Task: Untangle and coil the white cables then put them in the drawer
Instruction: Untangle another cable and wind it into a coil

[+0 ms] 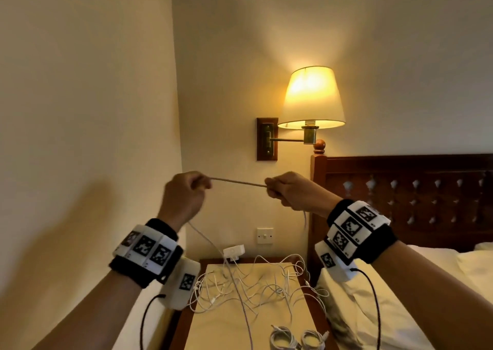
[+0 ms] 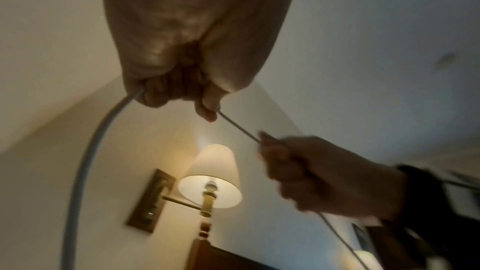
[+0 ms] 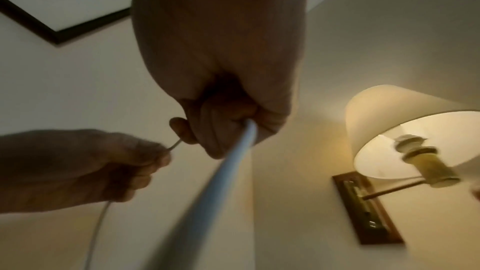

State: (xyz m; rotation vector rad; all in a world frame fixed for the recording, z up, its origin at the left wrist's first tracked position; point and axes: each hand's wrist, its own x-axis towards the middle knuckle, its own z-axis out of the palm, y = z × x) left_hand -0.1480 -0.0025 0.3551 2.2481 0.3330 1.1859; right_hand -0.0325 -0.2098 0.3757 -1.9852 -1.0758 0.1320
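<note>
A white cable is stretched taut between my two raised hands. My left hand pinches one part of it, and the long rest hangs from that fist down to the nightstand. My right hand grips the other part, with a short end dangling below it. The left wrist view shows the cable running from my left hand to my right hand. In the right wrist view the cable leaves my right fist. A tangle of white cables covers the nightstand. Two coiled cables lie at its near edge.
A white charger block sits at the back of the nightstand. A lit wall lamp hangs above it. The bed with white linen and a dark wooden headboard stands on the right. A wall is close on the left.
</note>
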